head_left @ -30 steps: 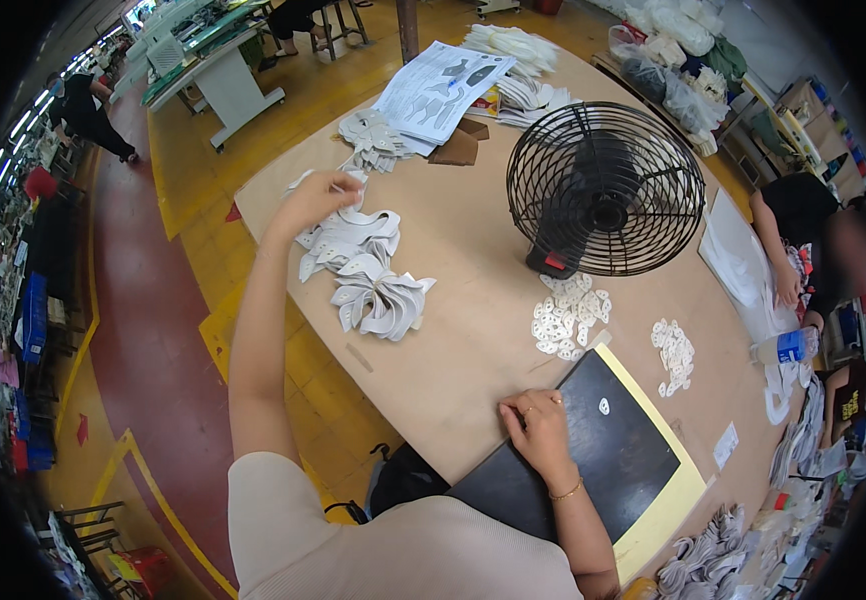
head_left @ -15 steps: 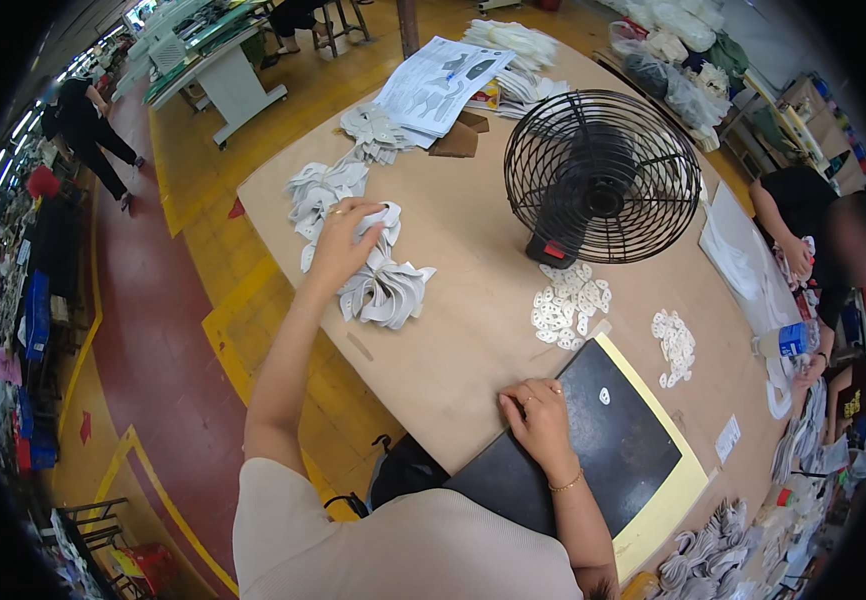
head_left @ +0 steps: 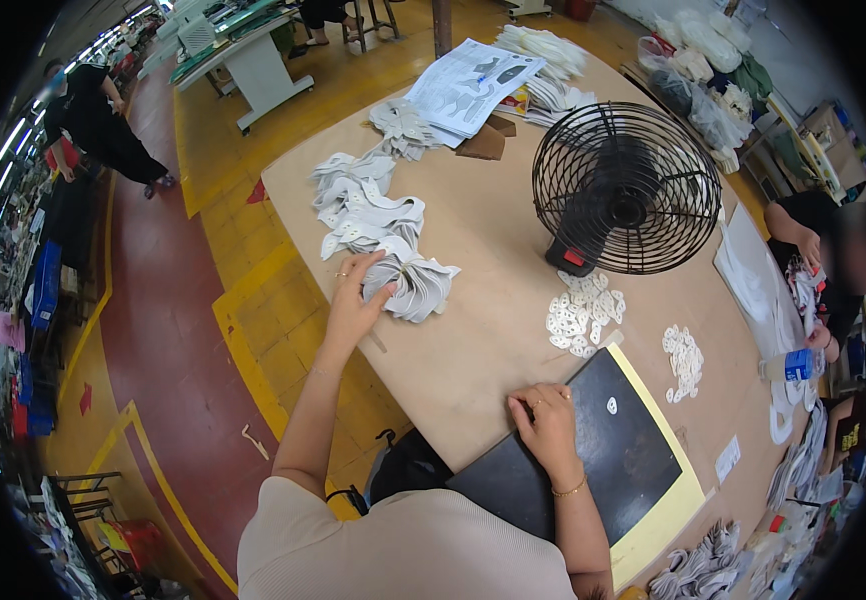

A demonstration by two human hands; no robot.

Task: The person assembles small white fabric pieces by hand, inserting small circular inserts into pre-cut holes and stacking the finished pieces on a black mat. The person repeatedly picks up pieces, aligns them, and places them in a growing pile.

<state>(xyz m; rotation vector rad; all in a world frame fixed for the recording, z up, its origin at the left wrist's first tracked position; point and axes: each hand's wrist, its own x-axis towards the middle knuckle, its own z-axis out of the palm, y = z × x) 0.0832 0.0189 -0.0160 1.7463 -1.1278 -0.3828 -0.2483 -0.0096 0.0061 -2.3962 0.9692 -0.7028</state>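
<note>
Along the left side of the table lie several bundles of pale grey, curved cut pieces. My left hand is at the nearest bundle, its thumb and fingers closed round the left edge of the fanned pieces. Just beyond, another bundle lies loosely spread. My right hand rests loosely curled on a black mat, with nothing visible in it. One small white oval piece with holes lies on the mat, to the right of that hand.
A black caged fan stands beyond the mat. Small white pieces form a larger pile and a smaller pile. Printed sheets lie at the far edge. Another person's hand works at the right, near a bottle.
My left hand has left the bundle farther away and come nearer, onto the closest bundle. My right hand stays on the mat. The whole view has shifted slightly.
</note>
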